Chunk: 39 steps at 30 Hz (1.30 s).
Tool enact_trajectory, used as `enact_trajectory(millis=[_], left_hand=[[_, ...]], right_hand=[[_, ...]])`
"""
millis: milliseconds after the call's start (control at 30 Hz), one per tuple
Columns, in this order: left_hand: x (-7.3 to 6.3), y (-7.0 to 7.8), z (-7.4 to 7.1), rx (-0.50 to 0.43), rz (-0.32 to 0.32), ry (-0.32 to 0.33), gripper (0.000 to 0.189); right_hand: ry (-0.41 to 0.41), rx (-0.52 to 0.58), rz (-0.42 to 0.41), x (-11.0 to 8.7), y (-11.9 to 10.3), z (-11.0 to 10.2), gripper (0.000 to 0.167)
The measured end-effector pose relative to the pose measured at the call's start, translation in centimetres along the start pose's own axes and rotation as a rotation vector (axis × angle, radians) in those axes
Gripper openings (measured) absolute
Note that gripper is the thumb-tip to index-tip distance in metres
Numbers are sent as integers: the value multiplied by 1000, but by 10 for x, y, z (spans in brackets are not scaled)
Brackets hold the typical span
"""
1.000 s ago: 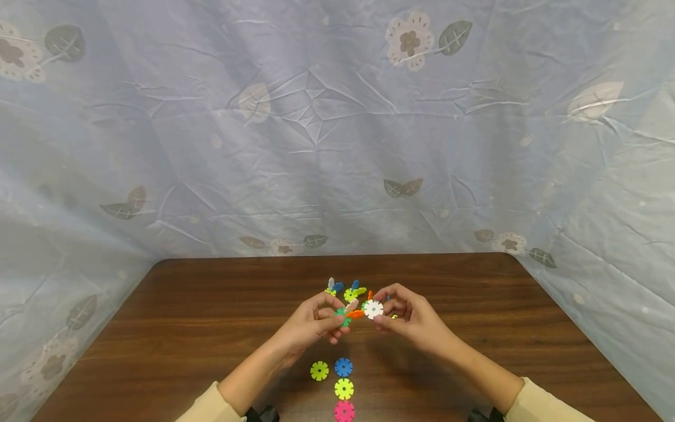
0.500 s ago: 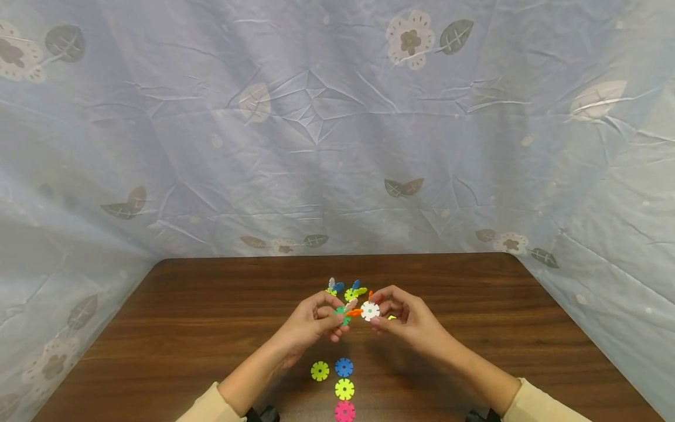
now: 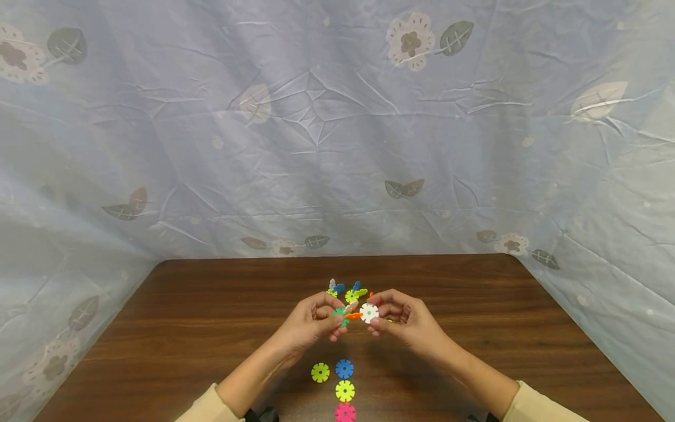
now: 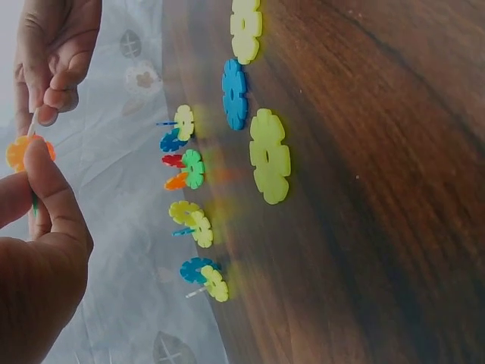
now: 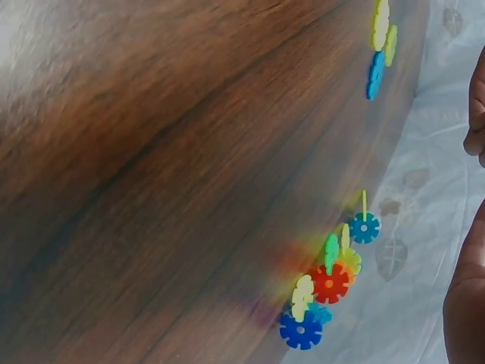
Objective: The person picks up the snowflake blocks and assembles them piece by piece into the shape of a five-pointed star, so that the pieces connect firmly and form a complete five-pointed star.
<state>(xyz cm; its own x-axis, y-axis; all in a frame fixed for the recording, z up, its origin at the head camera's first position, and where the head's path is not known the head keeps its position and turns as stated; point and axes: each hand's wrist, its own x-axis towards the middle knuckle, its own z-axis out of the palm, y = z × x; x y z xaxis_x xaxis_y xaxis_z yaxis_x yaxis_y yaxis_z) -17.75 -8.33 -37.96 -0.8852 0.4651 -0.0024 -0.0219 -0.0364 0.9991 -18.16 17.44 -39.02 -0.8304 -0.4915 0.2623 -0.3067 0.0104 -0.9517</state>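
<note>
In the head view my left hand [image 3: 308, 322] pinches a green notched plastic disc [image 3: 339, 317] between thumb and fingers. A pale pink disc [image 3: 351, 306] and an orange disc [image 3: 353, 316] stick out from its right side. My right hand [image 3: 403, 317] holds a white notched disc [image 3: 369, 313] by its edge, face toward the head camera. The white disc's left edge meets the orange disc's outer end. In the left wrist view, the orange disc [image 4: 18, 155] shows broadside between both hands, and fingers cover most of the green one. The right wrist view catches only parts of the hands.
Below the hands lie flat loose discs: lime [image 3: 320, 372], blue [image 3: 344, 368], yellow [image 3: 345, 391] and pink [image 3: 345, 412]. Behind the hands stand several small joined disc clusters, one with a red disc [image 5: 330, 283]. A patterned curtain [image 3: 316, 176] borders the wooden table [image 3: 211, 328].
My right hand has moved slightly left, bringing the white disc from beside the orange disc's end up against it. My left hand has stayed nearly still with the green disc.
</note>
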Motion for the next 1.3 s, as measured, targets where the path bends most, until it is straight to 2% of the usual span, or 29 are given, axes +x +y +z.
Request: enact_trajectory(millis=[333, 567, 767, 1067, 1300], left_hand=[[1, -2, 3, 4, 23, 72, 24], [0, -3, 7, -35, 22, 104, 25], [1, -4, 12, -43, 37, 126, 25], [0, -5, 11, -33, 66, 93, 27], [-1, -5, 8, 27, -13, 50, 35]], right_hand=[[72, -72, -62, 0, -2, 8, 36], [134, -143, -130, 1, 0, 15, 35], [153, -122, -104, 2, 0, 15, 37], [115, -95, -84, 1, -1, 12, 37], [79, -52, -39, 1, 0, 9, 38]])
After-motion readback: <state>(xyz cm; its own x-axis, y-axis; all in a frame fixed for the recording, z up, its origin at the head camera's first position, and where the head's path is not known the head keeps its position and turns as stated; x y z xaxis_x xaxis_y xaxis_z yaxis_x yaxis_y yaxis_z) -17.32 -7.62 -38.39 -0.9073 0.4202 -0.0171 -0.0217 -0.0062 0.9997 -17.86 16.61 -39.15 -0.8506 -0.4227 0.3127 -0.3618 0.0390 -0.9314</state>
